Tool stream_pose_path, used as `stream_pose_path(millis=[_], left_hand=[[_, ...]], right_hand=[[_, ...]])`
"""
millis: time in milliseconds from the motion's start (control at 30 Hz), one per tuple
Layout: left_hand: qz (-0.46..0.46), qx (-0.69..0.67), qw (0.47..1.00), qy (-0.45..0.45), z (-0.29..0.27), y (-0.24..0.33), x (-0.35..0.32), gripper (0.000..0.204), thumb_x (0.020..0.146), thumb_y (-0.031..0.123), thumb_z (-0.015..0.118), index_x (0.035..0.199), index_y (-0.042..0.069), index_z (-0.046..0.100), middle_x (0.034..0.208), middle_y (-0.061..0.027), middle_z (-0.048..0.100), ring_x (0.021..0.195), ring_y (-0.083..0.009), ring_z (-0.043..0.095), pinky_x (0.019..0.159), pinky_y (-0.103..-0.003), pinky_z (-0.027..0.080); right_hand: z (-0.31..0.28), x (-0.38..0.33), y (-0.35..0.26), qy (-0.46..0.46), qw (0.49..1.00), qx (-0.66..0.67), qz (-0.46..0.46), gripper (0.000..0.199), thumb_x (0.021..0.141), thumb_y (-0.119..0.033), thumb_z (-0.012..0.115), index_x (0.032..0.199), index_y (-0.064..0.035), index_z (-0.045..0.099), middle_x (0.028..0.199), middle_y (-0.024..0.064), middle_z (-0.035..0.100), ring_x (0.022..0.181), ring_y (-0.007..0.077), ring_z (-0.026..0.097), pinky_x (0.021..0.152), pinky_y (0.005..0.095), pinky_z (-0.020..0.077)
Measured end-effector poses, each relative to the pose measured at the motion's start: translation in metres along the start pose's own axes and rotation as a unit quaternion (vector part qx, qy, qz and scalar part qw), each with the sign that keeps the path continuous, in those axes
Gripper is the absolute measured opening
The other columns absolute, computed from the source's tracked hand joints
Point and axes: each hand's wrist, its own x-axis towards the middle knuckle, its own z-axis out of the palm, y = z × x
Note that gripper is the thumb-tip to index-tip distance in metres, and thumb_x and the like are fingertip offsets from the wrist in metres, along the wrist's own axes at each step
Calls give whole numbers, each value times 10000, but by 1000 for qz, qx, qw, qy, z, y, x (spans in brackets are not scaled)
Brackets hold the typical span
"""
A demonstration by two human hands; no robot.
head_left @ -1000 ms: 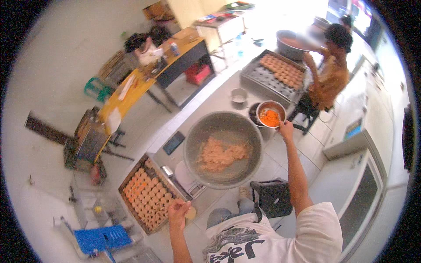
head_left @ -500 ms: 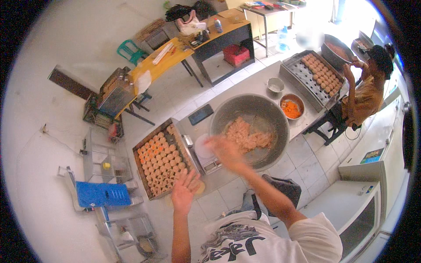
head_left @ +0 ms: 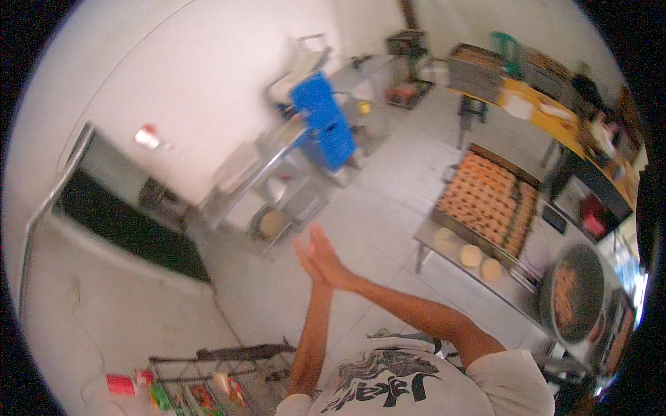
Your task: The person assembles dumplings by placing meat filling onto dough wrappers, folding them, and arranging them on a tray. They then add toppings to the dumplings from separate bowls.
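Observation:
My left hand [head_left: 305,262] and my right hand [head_left: 328,258] meet palm to palm in front of me, over the tiled floor. Their fingers are stretched out, somewhat blurred, and nothing shows between them. To my right, a large metal tray [head_left: 438,219] is filled with rows of meat balls [head_left: 479,191], some topped with orange bits. Three pale round discs lie along its near edge, one of them a pale disc [head_left: 470,256]. Beyond stands a big grey basin [head_left: 598,267] with a pinkish meat mixture [head_left: 565,291] inside.
A blue panel [head_left: 322,121] stands beside metal shelving [head_left: 298,201] at the wall. A dark doorway-like opening [head_left: 132,215] is at left. At lower left is a wire rack [head_left: 208,367] with colourful packets. A yellow-topped table [head_left: 548,125] stands at the far right.
My view has swung left, so the tray and basin now sit at the right. My hands have left the tray and basin area and come together. The co-worker is out of view.

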Motion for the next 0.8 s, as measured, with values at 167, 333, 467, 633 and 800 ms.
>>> stream_pose_path(millis=[167,333,467,633,800], left_hand=[[74,-12,995,63,-29,27,-36,798,1042,642,217,1617,91,166,1695,-56,124,1556,-224,88,1247,-396,49],[219,302,911,177,-140,86,28,678,1083,476,249,1616,68,154,1693,-86,123,1551,-241,128,1249,-385,90],[266,607,711,236,-193,113,77,683,1081,475,285,1618,79,140,1694,-114,98,1563,-251,38,1247,-464,-7],[272,504,791,214,-233,96,205,716,1077,488,301,1622,80,79,1698,-113,42,1562,-255,0,1248,-448,-2],[82,237,938,241,-193,-6,326,851,1029,662,277,1623,92,64,1695,-90,70,1556,-249,73,1248,-451,96]], right_hand=[[76,86,32,-304,912,223,164,644,1092,-413,309,1567,18,246,1641,209,225,1539,299,164,1243,383,153],[145,50,-6,-302,888,315,149,636,1093,-414,298,1560,17,279,1618,169,302,1507,283,244,1238,380,166],[131,67,-25,-347,782,476,205,640,1097,-426,279,1557,20,293,1608,135,340,1486,264,289,1236,380,170],[81,165,15,-371,736,533,193,665,1102,-458,237,1555,26,286,1625,112,309,1504,222,253,1244,380,162],[36,279,83,-288,821,481,111,682,1099,-489,215,1572,1,266,1647,102,268,1522,226,212,1252,373,100]])
